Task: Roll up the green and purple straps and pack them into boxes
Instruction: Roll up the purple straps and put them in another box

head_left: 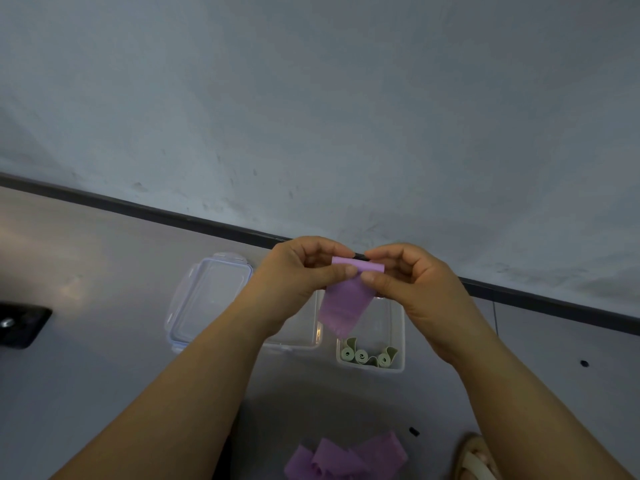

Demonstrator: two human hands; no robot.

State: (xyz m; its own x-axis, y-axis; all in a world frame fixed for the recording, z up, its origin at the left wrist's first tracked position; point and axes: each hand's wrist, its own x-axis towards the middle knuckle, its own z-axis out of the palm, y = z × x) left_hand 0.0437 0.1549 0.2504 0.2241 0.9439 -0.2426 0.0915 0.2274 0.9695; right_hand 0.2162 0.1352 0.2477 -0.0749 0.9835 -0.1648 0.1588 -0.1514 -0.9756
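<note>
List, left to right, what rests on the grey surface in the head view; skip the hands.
Dark object → clear lid → clear box → box with green rolls → sandal. The loose purple straps overlap the boxes sideways, so left out.

A pale, scuffed grey wall (346, 98) meets a smooth grey floor (86, 368) along a dark skirting strip (138, 206) that runs diagonally, with a soft glare of light (71, 289) on the floor at left near a black object (20, 325).
</note>
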